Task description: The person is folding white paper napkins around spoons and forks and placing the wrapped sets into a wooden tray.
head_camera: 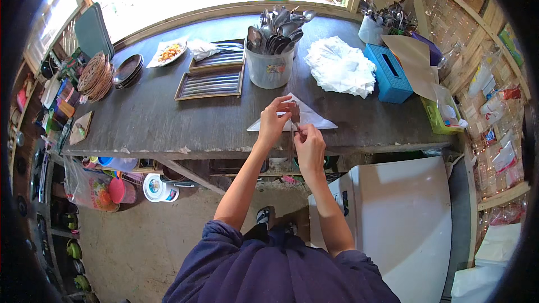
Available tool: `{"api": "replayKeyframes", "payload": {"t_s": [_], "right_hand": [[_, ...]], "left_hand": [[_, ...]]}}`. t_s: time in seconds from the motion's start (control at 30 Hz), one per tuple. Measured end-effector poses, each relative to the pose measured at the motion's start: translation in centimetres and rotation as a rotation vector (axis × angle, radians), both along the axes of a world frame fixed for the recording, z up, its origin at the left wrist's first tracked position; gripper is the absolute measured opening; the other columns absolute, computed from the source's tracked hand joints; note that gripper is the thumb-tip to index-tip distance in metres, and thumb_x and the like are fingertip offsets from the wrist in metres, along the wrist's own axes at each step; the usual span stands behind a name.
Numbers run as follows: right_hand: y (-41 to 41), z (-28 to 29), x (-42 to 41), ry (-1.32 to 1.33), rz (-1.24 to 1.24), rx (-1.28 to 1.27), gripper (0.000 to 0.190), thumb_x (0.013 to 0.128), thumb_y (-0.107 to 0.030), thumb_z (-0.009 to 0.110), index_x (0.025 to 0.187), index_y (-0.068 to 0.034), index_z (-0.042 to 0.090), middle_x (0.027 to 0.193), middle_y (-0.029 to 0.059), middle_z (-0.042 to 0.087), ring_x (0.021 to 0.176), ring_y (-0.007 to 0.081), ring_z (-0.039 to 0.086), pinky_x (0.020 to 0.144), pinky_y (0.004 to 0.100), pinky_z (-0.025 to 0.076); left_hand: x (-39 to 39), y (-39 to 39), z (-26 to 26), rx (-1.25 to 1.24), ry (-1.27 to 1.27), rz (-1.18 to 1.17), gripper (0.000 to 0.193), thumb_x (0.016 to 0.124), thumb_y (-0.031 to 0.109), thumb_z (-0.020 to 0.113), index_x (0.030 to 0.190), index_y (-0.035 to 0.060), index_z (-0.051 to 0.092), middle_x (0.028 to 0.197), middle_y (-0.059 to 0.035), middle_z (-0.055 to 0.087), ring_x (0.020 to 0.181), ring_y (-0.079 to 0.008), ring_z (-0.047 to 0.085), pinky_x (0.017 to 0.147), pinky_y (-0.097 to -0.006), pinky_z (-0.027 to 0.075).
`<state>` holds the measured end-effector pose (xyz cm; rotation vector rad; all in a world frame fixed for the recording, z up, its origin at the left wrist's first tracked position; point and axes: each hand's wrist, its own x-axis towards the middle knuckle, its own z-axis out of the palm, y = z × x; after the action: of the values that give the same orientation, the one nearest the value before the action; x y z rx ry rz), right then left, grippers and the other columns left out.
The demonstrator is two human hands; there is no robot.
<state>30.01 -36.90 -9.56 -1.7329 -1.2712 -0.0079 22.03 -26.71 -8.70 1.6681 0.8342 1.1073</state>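
Observation:
A white paper napkin (313, 118), folded into a triangle, lies near the front edge of the dark wooden table, its point away from me. Above it my right hand (309, 143) pinches a metal fork (295, 113) by its handle, the tines pointing away from me. My left hand (274, 118) is at the upper end of the fork, fingers curled beside the tines; whether it grips the fork I cannot tell. Behind the napkin stands a translucent plastic bucket (270, 69) packed with spoons and other cutlery. Right of the bucket lies a pile of white napkins (340, 67).
Two slatted trays (208, 84) stand left of the bucket, one with wrapped cutlery. Further left are a plate of food (169, 53), brown plates (128, 69) and wicker plates (96, 78). A blue tissue box (389, 75) and green basket (438, 120) stand right. A white refrigerator (400, 210) is below.

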Motion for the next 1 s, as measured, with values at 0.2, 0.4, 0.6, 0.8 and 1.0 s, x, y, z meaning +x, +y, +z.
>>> {"api": "replayKeyframes", "payload": {"t_s": [0.2, 0.4, 0.6, 0.8, 1.0], "right_hand": [[2.4, -0.4, -1.3, 0.033, -0.099, -0.023, 0.012, 0.076, -0.003, 0.062, 0.086, 0.003, 0.058, 0.080, 0.0160, 0.060, 0.076, 0.0317, 0.060, 0.070, 0.0404, 0.047], [3.2, -1.0, -2.1, 0.008, -0.187, -0.110, 0.012, 0.079, -0.004, 0.060, 0.086, 0.003, 0.054, 0.082, 0.0159, 0.055, 0.082, 0.0327, 0.055, 0.073, 0.0421, 0.044], [3.0, -0.6, -2.8, -0.027, -0.241, -0.118, 0.013, 0.077, -0.003, 0.061, 0.088, 0.002, 0.056, 0.085, 0.0156, 0.058, 0.081, 0.0316, 0.057, 0.073, 0.0400, 0.045], [3.1, -0.9, -2.5, -0.038, -0.222, -0.125, 0.013, 0.079, -0.004, 0.060, 0.089, 0.003, 0.056, 0.086, 0.0158, 0.057, 0.081, 0.0318, 0.057, 0.074, 0.0398, 0.045], [2.9, -0.3, -2.4, -0.062, -0.191, -0.142, 0.013, 0.079, -0.004, 0.060, 0.089, 0.003, 0.056, 0.086, 0.0162, 0.058, 0.080, 0.0331, 0.057, 0.073, 0.0403, 0.046]], "left_hand": [[-0.1, 3.6, -2.0, 0.139, 0.170, -0.041, 0.045, 0.074, -0.002, 0.066, 0.117, 0.0069, 0.056, 0.104, -0.0072, 0.066, 0.088, -0.0155, 0.063, 0.078, -0.0288, 0.052], [0.9, 5.4, -3.3, 0.085, 0.069, -0.124, 0.040, 0.073, 0.000, 0.065, 0.112, 0.0050, 0.059, 0.100, -0.0117, 0.066, 0.087, -0.0234, 0.065, 0.075, -0.0316, 0.052], [1.0, 5.6, -2.7, 0.056, 0.094, -0.221, 0.034, 0.074, -0.002, 0.062, 0.107, 0.0025, 0.061, 0.093, -0.0135, 0.067, 0.082, -0.0227, 0.067, 0.072, -0.0309, 0.052], [0.8, 5.2, -2.0, 0.035, 0.133, -0.166, 0.031, 0.075, -0.001, 0.063, 0.105, 0.0012, 0.063, 0.091, -0.0119, 0.068, 0.083, -0.0174, 0.067, 0.071, -0.0284, 0.052], [0.7, 5.0, -2.1, 0.051, 0.155, -0.141, 0.032, 0.075, 0.002, 0.065, 0.107, 0.0022, 0.063, 0.092, -0.0129, 0.068, 0.082, -0.0191, 0.067, 0.072, -0.0287, 0.051]]}}
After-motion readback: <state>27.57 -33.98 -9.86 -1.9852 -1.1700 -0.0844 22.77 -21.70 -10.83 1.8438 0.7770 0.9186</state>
